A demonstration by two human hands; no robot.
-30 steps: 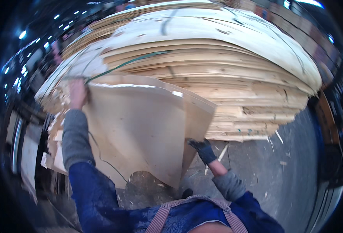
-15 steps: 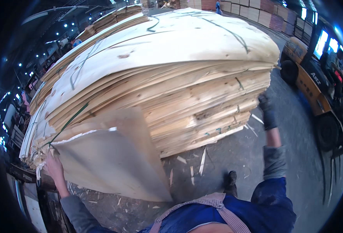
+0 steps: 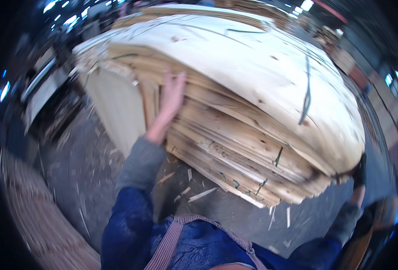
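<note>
A large stack of pale wood veneer sheets (image 3: pixel 248 135) lies before me, its layered side facing me. The broad top sheet (image 3: pixel 235 58) is smooth and whitish, with knots and green strands of strap (image 3: pixel 307 92) across it. My bare left hand (image 3: pixel 173 94), blurred, is raised at the stack's near side with fingers apart and nothing visible in it. Just left of it a loose brownish sheet (image 3: pixel 118 105) hangs down from the stack's left end. At the right corner my dark-gloved right hand (image 3: pixel 360 173) is against the sheets' edge; its fingers are hidden.
Wood splinters (image 3: pixel 202 194) litter the grey floor (image 3: pixel 95 175). A ribbed brown stack (image 3: pixel 46 216) stands at lower left, and boards (image 3: pixel 46 90) lean farther left. An orange, blurred shape (image 3: pixel 379 216) is at lower right. More stacks (image 3: pixel 383 99) line the far right.
My view has swung right-to-left across the stack. My left hand has let go of the loose sheet's corner and moved right along the stack. My right hand has reached the top sheets' right corner.
</note>
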